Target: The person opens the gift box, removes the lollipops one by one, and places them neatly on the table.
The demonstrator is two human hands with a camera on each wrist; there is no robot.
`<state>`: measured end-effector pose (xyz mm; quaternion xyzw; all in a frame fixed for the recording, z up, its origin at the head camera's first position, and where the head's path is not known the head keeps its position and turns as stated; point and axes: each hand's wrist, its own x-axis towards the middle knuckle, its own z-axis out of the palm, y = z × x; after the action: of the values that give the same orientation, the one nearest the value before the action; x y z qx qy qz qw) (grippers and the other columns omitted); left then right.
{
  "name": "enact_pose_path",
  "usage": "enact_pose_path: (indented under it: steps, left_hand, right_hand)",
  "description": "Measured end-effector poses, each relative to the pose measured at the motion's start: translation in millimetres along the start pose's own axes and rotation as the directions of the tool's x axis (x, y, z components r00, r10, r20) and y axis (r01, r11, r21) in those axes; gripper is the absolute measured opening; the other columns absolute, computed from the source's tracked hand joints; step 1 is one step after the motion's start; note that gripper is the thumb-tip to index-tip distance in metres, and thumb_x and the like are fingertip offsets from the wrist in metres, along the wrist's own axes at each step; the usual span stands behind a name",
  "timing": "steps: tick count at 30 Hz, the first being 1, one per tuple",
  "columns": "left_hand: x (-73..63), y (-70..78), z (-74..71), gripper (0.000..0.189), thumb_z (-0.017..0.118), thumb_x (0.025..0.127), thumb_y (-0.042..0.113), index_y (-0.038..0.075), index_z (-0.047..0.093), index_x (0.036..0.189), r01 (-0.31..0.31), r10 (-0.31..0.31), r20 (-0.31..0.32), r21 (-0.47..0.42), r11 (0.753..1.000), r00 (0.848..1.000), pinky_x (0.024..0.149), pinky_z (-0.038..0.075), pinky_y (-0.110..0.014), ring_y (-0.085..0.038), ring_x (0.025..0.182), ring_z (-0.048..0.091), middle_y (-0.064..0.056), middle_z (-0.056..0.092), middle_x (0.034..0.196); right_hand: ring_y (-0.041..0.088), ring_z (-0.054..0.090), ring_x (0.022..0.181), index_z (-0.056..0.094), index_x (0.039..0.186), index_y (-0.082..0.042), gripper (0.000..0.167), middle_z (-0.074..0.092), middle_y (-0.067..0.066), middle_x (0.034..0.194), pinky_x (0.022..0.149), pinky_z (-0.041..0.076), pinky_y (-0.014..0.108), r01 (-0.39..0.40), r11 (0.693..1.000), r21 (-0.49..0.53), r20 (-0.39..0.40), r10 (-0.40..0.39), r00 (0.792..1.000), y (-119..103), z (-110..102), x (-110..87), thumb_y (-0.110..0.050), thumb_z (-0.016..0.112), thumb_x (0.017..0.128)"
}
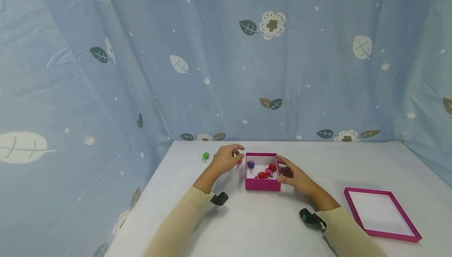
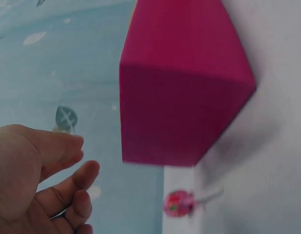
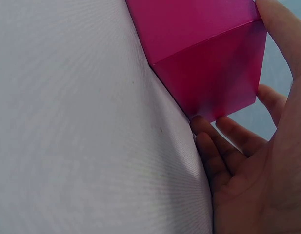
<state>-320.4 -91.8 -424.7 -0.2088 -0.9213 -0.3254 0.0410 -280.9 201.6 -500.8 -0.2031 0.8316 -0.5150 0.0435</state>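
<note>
Box (image 1: 263, 185), magenta, open-topped: stood on the desk (image 1: 247, 221), lollipops (image 1: 261, 175) inside; judged to be stiff, light card, best held by its walls without hard squeezing. Right grip (image 1: 294, 176): curled round the box's right side. Pink lollipop (image 2: 178, 204): laid on the desk just beside the box; probably light, hard-headed, slick-wrapped; best taken by the stick (image 2: 209, 196). Left grip (image 1: 227, 159): loosely bent near it, fingers parted, nothing seen pinched.

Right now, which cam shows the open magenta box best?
Head: it shows the whole open magenta box obliquely from above, lollipops inside. Left wrist shows only outer walls, cropped by the picture's top edge. Right wrist likewise, with the right hand at one end.
</note>
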Motion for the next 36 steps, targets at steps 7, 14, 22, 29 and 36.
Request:
enact_pose_path:
  steps: [7,14,22,29,36]
  left_hand:
    - [3.6,17.7,14.8,0.024,0.065,0.094,0.027,0.020,0.069,0.116,-0.027,0.027,0.044,0.015,1.000,0.999,0.058,0.046,-0.025,-0.009,0.071,0.053,0.008,0.065,0.090]
    - [6.7,31.6,29.5,0.028,0.066,0.094,0.028,0.022,0.068,0.121,-0.026,0.023,0.078,0.030,0.999,0.997,0.059,0.047,-0.023,-0.007,0.071,0.055,0.011,0.063,0.088]
    - [9.9,42.9,44.5,0.029,0.065,0.094,0.030,0.024,0.068,0.122,-0.057,0.046,0.116,0.100,0.993,0.992,0.066,0.048,-0.025,-0.007,0.078,0.056,0.011,0.066,0.093]
    - [14.1,46.6,58.9,0.027,0.064,0.093,0.033,0.026,0.069,0.119,-0.095,0.068,0.144,0.187,0.978,0.987,0.086,0.041,-0.039,-0.006,0.085,0.058,0.015,0.066,0.090]
    - [13.5,51.4,66.2,0.025,0.065,0.093,0.032,0.023,0.071,0.116,-0.165,0.130,0.141,0.281,0.945,0.981,0.087,0.038,-0.038,-0.002,0.082,0.061,0.015,0.067,0.083]
  right_hand:
    - [0.049,0.042,0.125,0.023,0.154,-0.010,0.081,0.028,0.027,0.150,0.100,0.036,0.059,-0.010,1.000,0.018,0.022,0.010,1.000,-27.2,-2.9,-7.2,-0.020,0.069,0.089]
    - [0.048,0.044,0.124,0.024,0.154,-0.008,0.080,0.030,0.027,0.150,0.101,0.037,0.057,-0.017,1.000,-0.004,0.025,0.017,1.000,-41.3,-5.4,-11.4,-0.024,0.068,0.090]
    - [0.043,0.047,0.122,0.025,0.155,-0.019,0.079,0.030,0.021,0.151,0.100,0.038,0.056,0.027,1.000,0.014,-0.001,-0.027,1.000,2.6,-1.1,0.7,-0.024,0.070,0.089]
    - [0.039,0.049,0.120,0.027,0.154,-0.022,0.077,0.032,0.019,0.151,0.100,0.039,0.055,0.045,0.999,0.016,-0.003,-0.045,0.999,6.3,-0.9,1.0,-0.025,0.069,0.090]
    - [0.040,0.050,0.118,0.025,0.155,-0.015,0.077,0.031,0.024,0.150,0.099,0.038,0.058,0.057,0.998,0.038,-0.001,-0.057,0.998,-0.9,-0.6,-0.6,-0.016,0.067,0.091]
